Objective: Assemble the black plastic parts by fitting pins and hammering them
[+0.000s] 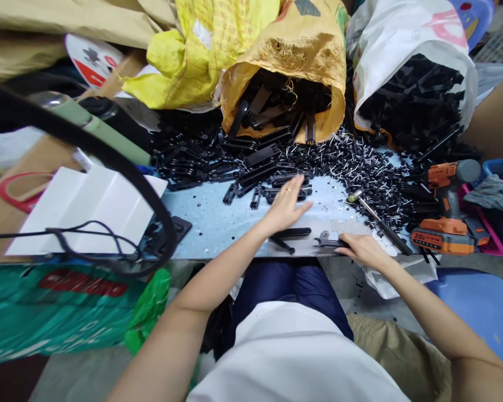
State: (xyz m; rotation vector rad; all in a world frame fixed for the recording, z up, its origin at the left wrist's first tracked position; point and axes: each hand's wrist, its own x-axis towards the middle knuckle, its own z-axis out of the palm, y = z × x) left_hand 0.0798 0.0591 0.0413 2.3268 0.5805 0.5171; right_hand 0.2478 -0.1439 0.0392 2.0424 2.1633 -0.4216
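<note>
My left hand hovers flat over the pale blue table, fingers stretched out toward a heap of black plastic strips; a ring shows on one finger. Just under its wrist lies a long black strip. My right hand rests at the table's front edge with its fingers closed on a small dark metal part. A hammer lies slantwise right beside that hand.
A yellow woven sack and a white bag of black parts stand at the back. Small black-and-white pins are scattered right. An orange cordless drill sits far right; white folded card and cables lie left.
</note>
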